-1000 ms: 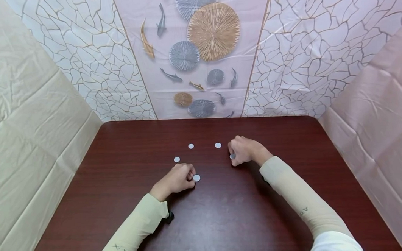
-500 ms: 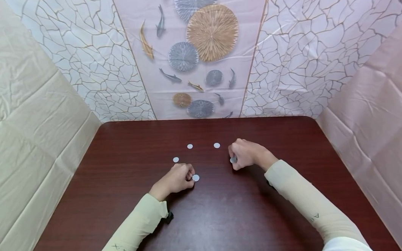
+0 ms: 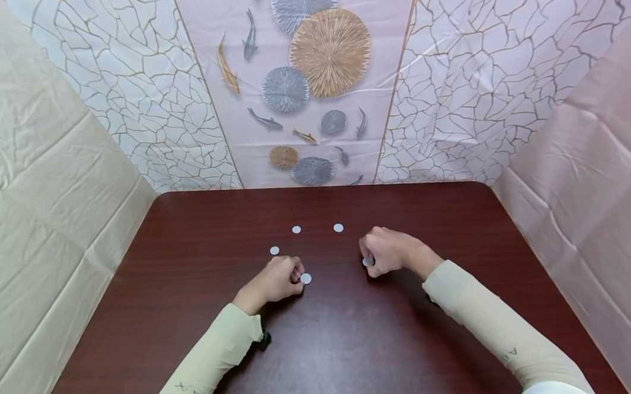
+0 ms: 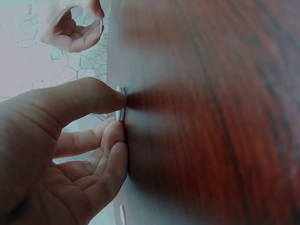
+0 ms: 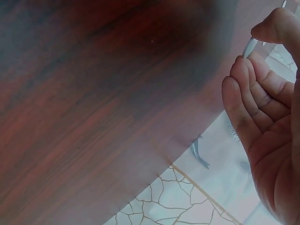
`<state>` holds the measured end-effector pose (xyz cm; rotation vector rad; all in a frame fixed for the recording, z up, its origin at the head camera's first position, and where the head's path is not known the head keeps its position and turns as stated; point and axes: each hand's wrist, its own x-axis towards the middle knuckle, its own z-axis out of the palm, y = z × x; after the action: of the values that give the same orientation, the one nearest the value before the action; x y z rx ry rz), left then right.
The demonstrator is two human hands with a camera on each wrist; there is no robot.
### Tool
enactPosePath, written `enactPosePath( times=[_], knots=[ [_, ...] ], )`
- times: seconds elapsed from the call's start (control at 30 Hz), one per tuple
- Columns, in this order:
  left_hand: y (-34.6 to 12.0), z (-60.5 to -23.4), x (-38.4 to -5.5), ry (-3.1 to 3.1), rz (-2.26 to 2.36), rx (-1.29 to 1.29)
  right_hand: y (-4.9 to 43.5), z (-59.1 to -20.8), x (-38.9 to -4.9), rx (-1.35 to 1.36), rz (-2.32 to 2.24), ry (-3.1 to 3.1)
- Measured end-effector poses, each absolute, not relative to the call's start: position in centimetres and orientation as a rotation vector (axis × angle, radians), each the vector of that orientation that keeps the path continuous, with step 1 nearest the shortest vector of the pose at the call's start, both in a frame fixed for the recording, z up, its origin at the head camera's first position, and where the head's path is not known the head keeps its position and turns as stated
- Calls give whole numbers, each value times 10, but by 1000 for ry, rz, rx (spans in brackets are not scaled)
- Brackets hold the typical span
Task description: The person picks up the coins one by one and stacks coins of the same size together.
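My left hand (image 3: pixel 274 280) rests low over the brown table and pinches a small round white disc (image 3: pixel 306 278) between thumb and fingers. In the left wrist view that disc (image 4: pixel 120 103) shows edge-on, flat at the tabletop, the thumb at its rim. To the right, my right hand (image 3: pixel 389 252) pinches another white disc (image 3: pixel 368 261) by its edges. The right wrist view shows this disc (image 5: pixel 250 47) as a thin tilted edge between thumb and fingertips, the remaining fingers curled beside it.
Three more white discs lie further back on the table: one at left (image 3: pixel 275 250), another disc (image 3: pixel 296 229) behind it, and a third disc (image 3: pixel 338 228) near the right hand. Patterned cloth (image 3: pixel 310 102) hangs behind the table (image 3: pixel 199 227), with plain cloth along both sides.
My right hand has drawn back toward me with its disc, away from the discs at the back. The left hand has stayed in place on its disc.
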<state>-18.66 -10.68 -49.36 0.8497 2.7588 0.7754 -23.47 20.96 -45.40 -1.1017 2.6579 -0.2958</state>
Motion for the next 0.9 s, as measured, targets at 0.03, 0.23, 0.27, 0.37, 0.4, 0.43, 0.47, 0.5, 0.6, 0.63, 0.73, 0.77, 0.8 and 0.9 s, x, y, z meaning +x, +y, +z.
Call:
enactPosePath(
  times=[0.03,0.23,0.27,0.37,0.4,0.43,0.47,0.5,0.6,0.63,0.73,0.77,0.8,0.9],
  knots=[
    [-107,-494,-187,2759,776,850,210,-455,-233,-1106,-297,2656],
    [-107,-495,-187,2757,774,834,212,-458,-224,-1115,-301,2655],
    [-107,-495,-187,2757,774,829,213,-459,-224,-1116,-303,2656],
    [-108,-495,-187,2758,772,823,214,-460,-222,-1123,-293,2658],
    [-107,-496,-187,2758,770,820,214,-461,-222,-1121,-292,2655],
    [-107,-496,-187,2757,769,815,215,-461,-221,-1119,-292,2654],
    [-107,-496,-188,2754,768,809,215,-461,-221,-1116,-290,2653],
    [-107,-495,-188,2754,767,805,215,-462,-220,-1114,-287,2654],
    [-107,-495,-188,2754,762,796,216,-463,-219,-1108,-283,2661],
    [-107,-495,-188,2753,762,794,216,-463,-219,-1109,-281,2664],
    [-107,-494,-188,2746,769,796,217,-464,-219,-1115,-276,2672],
    [-106,-494,-187,2743,772,797,217,-465,-219,-1120,-277,2673],
    [-106,-494,-187,2741,774,796,217,-465,-219,-1124,-277,2674],
    [-106,-493,-187,2738,777,802,218,-467,-219,-1127,-277,2675]
  ],
)
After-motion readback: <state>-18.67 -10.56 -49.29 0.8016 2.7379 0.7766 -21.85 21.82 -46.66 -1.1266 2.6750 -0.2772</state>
